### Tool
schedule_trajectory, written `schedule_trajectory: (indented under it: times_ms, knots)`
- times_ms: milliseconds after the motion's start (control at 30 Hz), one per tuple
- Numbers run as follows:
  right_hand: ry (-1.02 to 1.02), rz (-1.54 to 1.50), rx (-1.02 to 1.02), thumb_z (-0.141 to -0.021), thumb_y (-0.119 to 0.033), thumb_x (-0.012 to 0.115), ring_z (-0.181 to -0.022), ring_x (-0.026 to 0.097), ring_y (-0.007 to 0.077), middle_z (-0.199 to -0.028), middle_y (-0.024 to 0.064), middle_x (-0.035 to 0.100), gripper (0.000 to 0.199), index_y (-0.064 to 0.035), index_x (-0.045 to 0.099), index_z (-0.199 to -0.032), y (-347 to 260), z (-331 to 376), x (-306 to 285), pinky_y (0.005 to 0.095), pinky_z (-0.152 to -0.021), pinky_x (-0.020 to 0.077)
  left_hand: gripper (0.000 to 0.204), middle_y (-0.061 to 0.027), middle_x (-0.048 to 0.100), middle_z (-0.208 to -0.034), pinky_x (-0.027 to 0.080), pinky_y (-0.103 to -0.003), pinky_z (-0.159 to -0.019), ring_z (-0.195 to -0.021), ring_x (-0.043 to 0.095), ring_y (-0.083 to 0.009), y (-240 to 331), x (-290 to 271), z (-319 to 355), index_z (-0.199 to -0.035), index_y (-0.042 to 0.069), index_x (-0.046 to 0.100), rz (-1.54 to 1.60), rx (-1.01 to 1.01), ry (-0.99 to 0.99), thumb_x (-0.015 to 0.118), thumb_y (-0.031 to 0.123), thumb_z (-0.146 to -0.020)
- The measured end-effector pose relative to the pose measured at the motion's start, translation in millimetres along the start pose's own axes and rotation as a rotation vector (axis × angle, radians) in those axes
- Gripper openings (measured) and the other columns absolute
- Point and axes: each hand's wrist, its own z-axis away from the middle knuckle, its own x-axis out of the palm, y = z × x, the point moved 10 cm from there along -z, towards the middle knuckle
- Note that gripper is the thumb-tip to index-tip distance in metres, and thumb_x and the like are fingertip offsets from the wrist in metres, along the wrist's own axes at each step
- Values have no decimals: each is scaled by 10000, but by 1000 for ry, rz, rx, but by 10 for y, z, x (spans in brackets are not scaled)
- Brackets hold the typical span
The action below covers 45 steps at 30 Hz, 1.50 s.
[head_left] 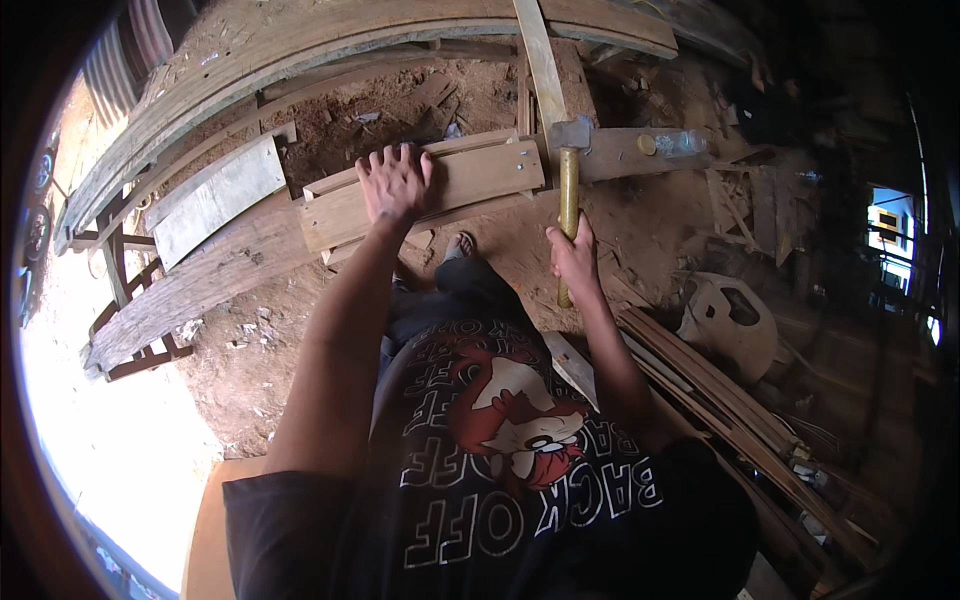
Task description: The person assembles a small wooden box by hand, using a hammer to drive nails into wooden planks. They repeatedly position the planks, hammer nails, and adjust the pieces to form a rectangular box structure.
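Observation:
My left hand lies flat, fingers spread, on top of a wooden plank assembly that rests across a long rough board. Two small metal fasteners show near the assembly's right end. In my right hand is a hammer, gripped around its yellowish handle. The hammer's grey metal head is raised beside the assembly's right end, overlapping a narrow upright wooden strip in the picture. Whether the head touches any wood I cannot tell.
A pale board lies on the rough board at left. To the right are a clear plastic bottle and a broken white plastic shell. Long planks span the back; stacked timber strips lie at lower right. Wood scraps litter the dirt floor.

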Motion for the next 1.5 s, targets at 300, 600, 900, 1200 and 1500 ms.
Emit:
schedule_trajectory:
  times_ms: [300,600,900,1200,1500]
  knots:
    - [-31,194,-103,-988,-59,620,-467,438,55,-696,-40,475,159,-95,542,-1122,83,-61,-106,268,-399,351,618,-195,666,-1388,304,-630,-1227,-1331,570,-386,10,-47,-26,-1428,57,681,36,11,29,419,501,-1088]
    - [31,425,-210,-901,-106,688,-689,659,253,-766,152,643,207,-1,580,-1044,190,-198,-188,423,-657,518,613,-199,663,-1382,305,-629,-1218,-1324,568,-390,-2,-3,-21,-1416,54,677,74,4,-21,418,500,-1084]
    - [151,330,-313,-909,-92,681,-690,666,324,-775,181,646,198,2,560,-1033,-86,102,-226,457,-668,524,613,-203,659,-1391,320,-626,-1207,-1332,568,-389,-1,-48,-27,-1415,56,671,52,7,-8,419,509,-1088]
    - [131,565,-203,-909,-90,681,-764,723,369,-805,208,660,231,3,585,-1098,94,-39,87,460,-733,558,605,-195,666,-1353,316,-641,-1211,-1331,570,-379,26,-54,-19,-1395,59,666,34,18,12,399,510,-1093]
    - [203,129,-330,-938,-19,652,-722,605,170,-849,67,626,167,-1,592,-1093,-607,246,-430,369,-684,525,608,-206,660,-1384,312,-638,-1203,-1321,573,-392,18,-33,-34,-1433,58,648,17,12,-47,394,499,-1101]
